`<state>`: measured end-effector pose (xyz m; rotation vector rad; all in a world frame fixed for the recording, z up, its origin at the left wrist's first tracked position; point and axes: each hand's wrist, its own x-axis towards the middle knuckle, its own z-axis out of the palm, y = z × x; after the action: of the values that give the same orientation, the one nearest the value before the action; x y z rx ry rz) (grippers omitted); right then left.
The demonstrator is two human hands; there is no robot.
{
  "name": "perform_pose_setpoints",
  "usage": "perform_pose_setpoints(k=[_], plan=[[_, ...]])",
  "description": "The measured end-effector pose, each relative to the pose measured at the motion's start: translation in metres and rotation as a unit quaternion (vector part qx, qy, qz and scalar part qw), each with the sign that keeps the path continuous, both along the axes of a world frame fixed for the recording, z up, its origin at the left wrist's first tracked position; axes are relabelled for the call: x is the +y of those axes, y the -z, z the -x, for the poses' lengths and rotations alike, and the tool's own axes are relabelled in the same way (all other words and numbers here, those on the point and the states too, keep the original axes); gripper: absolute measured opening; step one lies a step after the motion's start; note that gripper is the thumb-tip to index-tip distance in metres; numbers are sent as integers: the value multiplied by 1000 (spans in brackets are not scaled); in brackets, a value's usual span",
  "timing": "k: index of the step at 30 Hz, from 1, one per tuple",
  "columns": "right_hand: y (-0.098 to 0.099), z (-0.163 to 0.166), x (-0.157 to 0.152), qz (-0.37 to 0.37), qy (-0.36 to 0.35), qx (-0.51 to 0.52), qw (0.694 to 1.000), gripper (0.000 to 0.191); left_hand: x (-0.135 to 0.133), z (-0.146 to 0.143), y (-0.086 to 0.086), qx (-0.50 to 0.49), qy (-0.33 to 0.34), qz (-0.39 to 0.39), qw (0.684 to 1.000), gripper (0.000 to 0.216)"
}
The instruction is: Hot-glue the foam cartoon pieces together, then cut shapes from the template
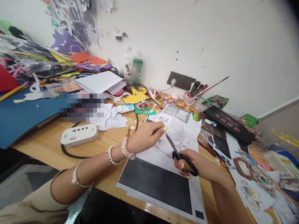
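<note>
My right hand (pixel 195 163) is closed around the black handles of a pair of scissors (pixel 173 143), with the blades pointing up and to the left. My left hand (pixel 150 134) is pinched at the left edge of a white paper sheet (pixel 176 129) that has printed line drawings, close to the scissor tips. Under both hands lies a stack of printed sheets. One has a large black rectangle (pixel 156 183), and another shows two cartoon animal faces (pixel 177 114) on grey. The fingers of my left hand partly hide the paper's edge.
A white power strip (pixel 79 135) sits at left beside paper cutouts (pixel 115 120). Two bottles (pixel 137 67) stand by the wall. A black box (pixel 230 123) and pens (pixel 198 88) are at back right. Coloured scraps pile up on a blue board (pixel 30 115); character cutouts (pixel 251 189) lie right.
</note>
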<state>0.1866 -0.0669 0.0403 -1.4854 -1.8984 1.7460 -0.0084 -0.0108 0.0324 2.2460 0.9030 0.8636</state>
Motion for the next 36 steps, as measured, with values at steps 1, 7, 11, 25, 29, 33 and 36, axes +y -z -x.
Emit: perform_pose_setpoints(k=[1,7,11,25,29,33,36], plan=[[0,0,0,1,1,-1,1000,46,0,0,0,0,0,-1,1000,29],[0,-1,1,4,-4,-1,1000,47,1,0,0,4,-2,-1,1000,29],[1,0,3,11,-9,3,1000,46,-1,-1,0,3,-22,5,1000,27],[0,4,3,9,7,13,1000,54,-5,-5,4,-11,-65,8,998,26],[3,5,4,-1,2,23,1000,54,-7,-7,5,-20,-76,10,997,25],[8,3,4,-21,-15,43,999,58,-7,-8,6,-31,-89,12,995,25],[9,3,4,-20,-15,44,999,58,-7,-8,7,-35,-91,12,995,25]])
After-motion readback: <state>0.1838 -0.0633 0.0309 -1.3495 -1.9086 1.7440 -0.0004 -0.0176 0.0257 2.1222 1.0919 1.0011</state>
